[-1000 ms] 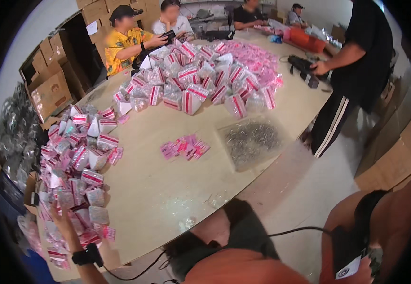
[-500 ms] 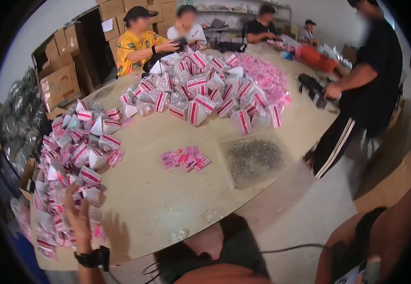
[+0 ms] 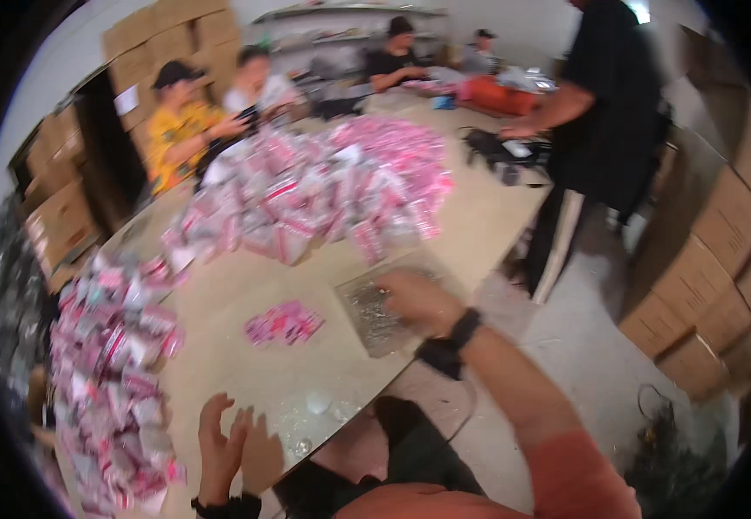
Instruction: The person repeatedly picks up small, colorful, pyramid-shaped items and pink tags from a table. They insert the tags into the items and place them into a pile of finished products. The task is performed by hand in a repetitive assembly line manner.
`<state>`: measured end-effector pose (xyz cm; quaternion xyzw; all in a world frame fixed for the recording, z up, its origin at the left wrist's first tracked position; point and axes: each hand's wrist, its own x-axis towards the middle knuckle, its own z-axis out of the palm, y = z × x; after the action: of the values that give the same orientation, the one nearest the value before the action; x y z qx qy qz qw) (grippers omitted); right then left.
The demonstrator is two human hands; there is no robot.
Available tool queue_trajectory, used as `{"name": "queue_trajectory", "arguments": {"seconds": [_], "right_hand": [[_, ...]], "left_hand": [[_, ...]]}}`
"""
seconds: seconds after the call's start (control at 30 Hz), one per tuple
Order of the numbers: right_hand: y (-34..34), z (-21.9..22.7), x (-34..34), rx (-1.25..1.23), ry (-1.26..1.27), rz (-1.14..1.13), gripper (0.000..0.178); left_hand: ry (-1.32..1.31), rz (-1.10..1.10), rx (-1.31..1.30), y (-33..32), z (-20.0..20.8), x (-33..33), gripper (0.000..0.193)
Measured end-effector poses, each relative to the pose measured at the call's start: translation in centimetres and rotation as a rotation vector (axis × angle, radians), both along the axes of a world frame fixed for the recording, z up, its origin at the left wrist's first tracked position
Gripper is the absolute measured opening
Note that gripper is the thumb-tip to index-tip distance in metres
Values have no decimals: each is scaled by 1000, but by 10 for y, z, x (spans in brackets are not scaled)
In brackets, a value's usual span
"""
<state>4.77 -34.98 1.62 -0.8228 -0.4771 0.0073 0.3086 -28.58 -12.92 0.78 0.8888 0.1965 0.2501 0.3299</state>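
My right hand point(image 3: 423, 301) reaches over a shallow clear tray point(image 3: 377, 348) of small metallic pieces point(image 3: 365, 310), too blurred to identify. Its fingers point down at them, and motion smear hides whether anything is held. My left hand point(image 3: 222, 443) hovers over the near edge of the table with its fingers apart and nothing in them. Between the hands and the far pile, a small heap of pink printed cards point(image 3: 284, 323) lies on the tabletop point(image 3: 220, 303). A small clear round piece point(image 3: 303, 447) rests near the left hand.
Clear bags with pink-and-white labels form a left pile point(image 3: 124, 381) and a far pile point(image 3: 297, 199). Pink packets point(image 3: 401, 151) lie beside the far one. Several people sit or stand around the table. Cardboard boxes point(image 3: 695, 285) are stacked at the right.
My right arm has come into view and reached over the tray. My left hand has moved right, away from the left pile of bags. The view has turned to the right.
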Motion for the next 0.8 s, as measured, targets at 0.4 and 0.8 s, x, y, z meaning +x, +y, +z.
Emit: {"name": "queue_trajectory", "arguments": {"seconds": [0.4, 0.8], "right_hand": [[49, -36, 1, -110, -238, -118, 11], [42, -17, 19, 525, 70, -1, 13]], "left_hand": [[44, -398, 419, -23, -44, 3, 33], [-133, -169, -213, -33, -60, 7, 37]]}}
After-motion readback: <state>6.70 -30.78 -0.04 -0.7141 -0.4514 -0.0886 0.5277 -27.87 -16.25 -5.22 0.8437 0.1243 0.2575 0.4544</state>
